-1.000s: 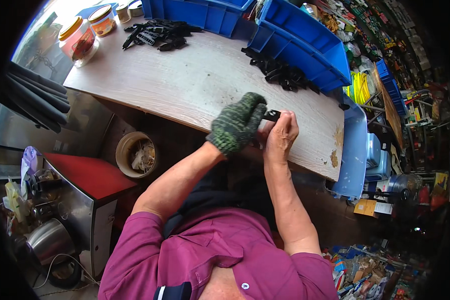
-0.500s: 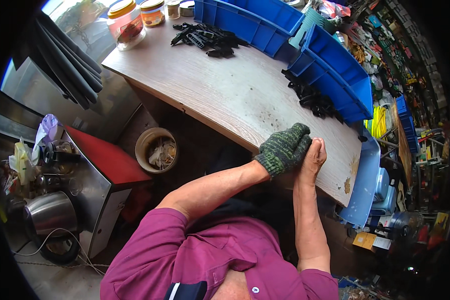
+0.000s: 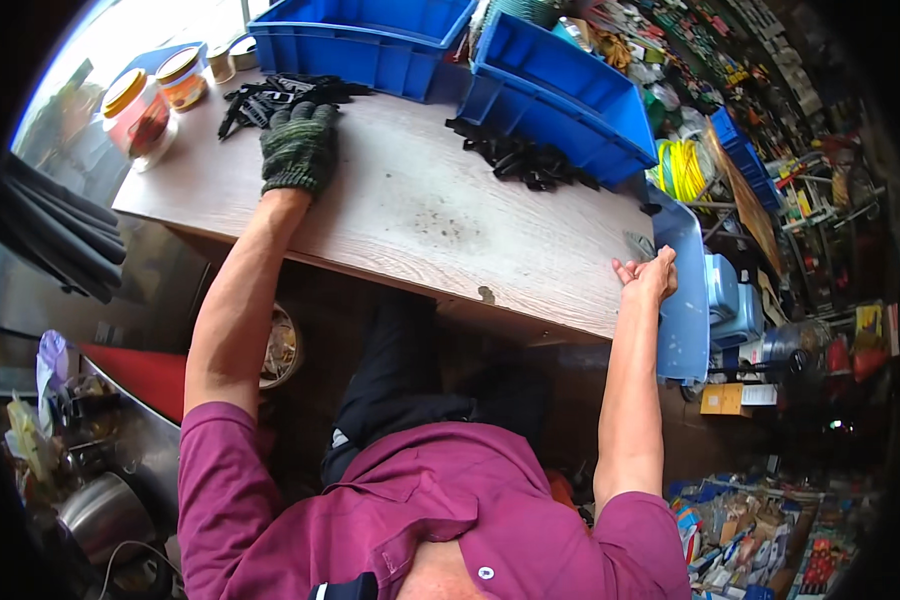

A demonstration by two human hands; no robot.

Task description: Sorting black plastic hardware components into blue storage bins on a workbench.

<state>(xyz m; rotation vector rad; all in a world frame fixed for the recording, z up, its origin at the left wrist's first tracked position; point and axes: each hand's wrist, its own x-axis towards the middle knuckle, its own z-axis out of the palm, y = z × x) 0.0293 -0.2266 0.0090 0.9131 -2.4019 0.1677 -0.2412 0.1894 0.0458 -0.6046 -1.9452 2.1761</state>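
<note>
on the wooden table [image 3: 410,215] | left hand [image 3: 298,148] flat at black clips [image 3: 270,97] | right hand [image 3: 648,274] — grip wide, empty

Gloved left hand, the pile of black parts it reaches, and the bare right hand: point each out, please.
left hand [image 3: 298,148], head view, on the back of the green knit glove.
pile of black parts [image 3: 270,95], head view, on the middle of the heap.
right hand [image 3: 648,276], head view, on the open palm at the table's right end.

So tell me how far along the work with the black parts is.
Done: can't tell; no finished pieces are distinguishable. In hand: the gloved left hand rests on the pile of black parts at the table's far left; the bare right hand is open and empty at the right edge. Left: that pile and a second black pile by the blue bin.
</note>
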